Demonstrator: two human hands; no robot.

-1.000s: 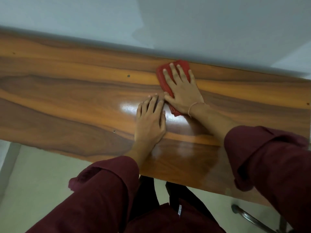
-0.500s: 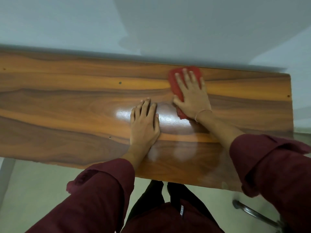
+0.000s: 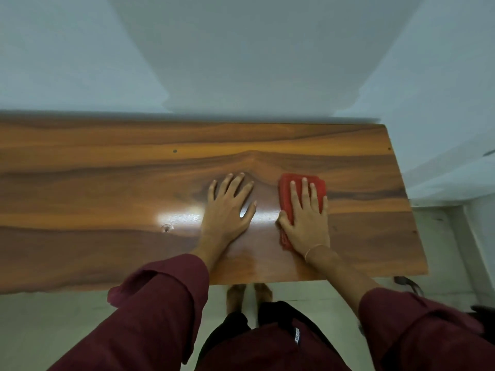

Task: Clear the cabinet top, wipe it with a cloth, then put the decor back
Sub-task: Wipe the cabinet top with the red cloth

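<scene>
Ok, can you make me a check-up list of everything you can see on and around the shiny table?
Surface: glossy brown wood-grain cabinet top, bare, with a bright light glare and a few small dark dots.
Job's things: folded red cloth, flat on the top near its right end.
Clutter: nothing seen; no decor in view.
Hands: left hand flat on the bare wood, fingers spread; right hand pressed flat on the cloth, a thin band at the wrist.
Cables: nothing seen.
Surroundings: pale wall behind, light floor below, maroon sleeves.
</scene>
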